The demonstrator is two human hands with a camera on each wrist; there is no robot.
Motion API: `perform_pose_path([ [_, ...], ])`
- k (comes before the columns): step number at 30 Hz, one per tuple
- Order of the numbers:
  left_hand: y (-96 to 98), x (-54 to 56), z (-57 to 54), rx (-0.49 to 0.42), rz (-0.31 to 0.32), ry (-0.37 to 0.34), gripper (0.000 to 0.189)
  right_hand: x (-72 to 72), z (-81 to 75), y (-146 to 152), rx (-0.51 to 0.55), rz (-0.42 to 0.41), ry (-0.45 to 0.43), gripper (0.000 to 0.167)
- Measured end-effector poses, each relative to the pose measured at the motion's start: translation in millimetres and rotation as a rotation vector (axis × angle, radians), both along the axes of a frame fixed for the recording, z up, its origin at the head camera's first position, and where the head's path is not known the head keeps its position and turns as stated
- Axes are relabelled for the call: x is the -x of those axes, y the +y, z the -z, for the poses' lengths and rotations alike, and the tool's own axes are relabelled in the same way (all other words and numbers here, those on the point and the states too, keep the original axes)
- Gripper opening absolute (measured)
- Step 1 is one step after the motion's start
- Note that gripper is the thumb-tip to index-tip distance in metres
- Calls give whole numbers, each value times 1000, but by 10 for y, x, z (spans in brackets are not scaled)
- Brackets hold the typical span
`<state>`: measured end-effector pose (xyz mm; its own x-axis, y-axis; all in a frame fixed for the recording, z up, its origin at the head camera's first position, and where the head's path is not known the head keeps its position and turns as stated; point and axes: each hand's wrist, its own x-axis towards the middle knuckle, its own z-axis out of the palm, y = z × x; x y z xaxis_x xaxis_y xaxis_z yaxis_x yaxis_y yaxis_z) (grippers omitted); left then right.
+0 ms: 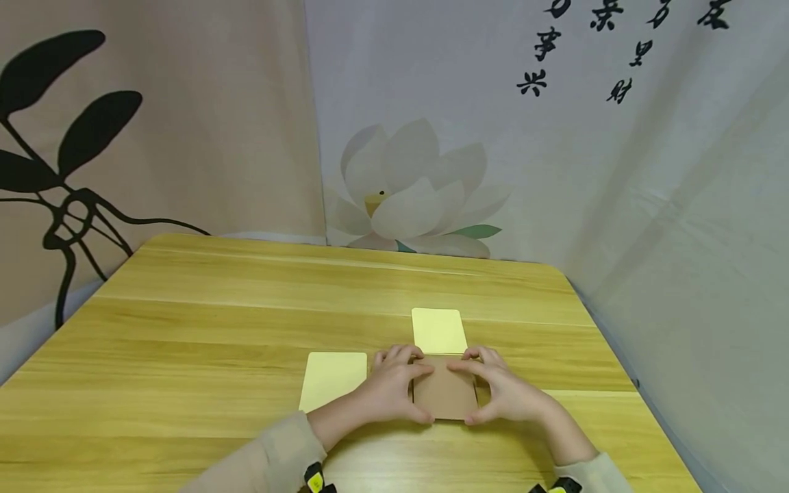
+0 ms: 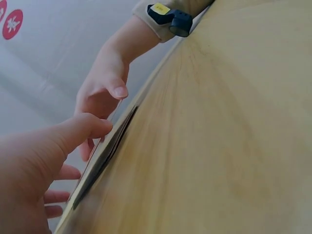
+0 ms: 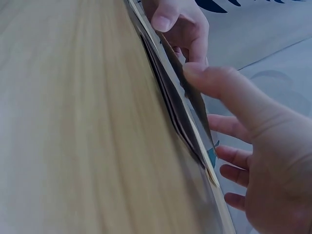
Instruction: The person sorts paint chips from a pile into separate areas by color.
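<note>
A brown square card [image 1: 445,390] lies between my two hands near the front of the table. My left hand [image 1: 394,383] grips its left side, thumb at the near edge and fingers toward the far corner. On the other side my right hand [image 1: 508,390] holds it the same way. The right wrist view shows the brown card [image 3: 197,100] raised at an angle above a thin stack of dark-edged sheets [image 3: 170,100]. One pale yellow square card [image 1: 440,331] lies just beyond the brown one. Another yellow card [image 1: 333,378] is left of my left hand, partly covered by the forearm.
A wood-grain table [image 1: 216,329] extends left and behind the cards. Curtains printed with a lotus [image 1: 419,192], dark leaves and black characters hang behind it. Each wrist wears a black and yellow device, such as the left one [image 1: 316,479].
</note>
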<state>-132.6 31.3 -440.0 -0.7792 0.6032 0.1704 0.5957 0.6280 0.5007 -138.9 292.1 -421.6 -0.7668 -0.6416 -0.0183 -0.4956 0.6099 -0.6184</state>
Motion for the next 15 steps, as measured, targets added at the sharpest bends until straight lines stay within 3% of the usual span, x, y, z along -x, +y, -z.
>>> perform_pose_path([
  [15,31,-4,3,40,-9,-30,77,15,52,24,-6,-11,-12,83],
])
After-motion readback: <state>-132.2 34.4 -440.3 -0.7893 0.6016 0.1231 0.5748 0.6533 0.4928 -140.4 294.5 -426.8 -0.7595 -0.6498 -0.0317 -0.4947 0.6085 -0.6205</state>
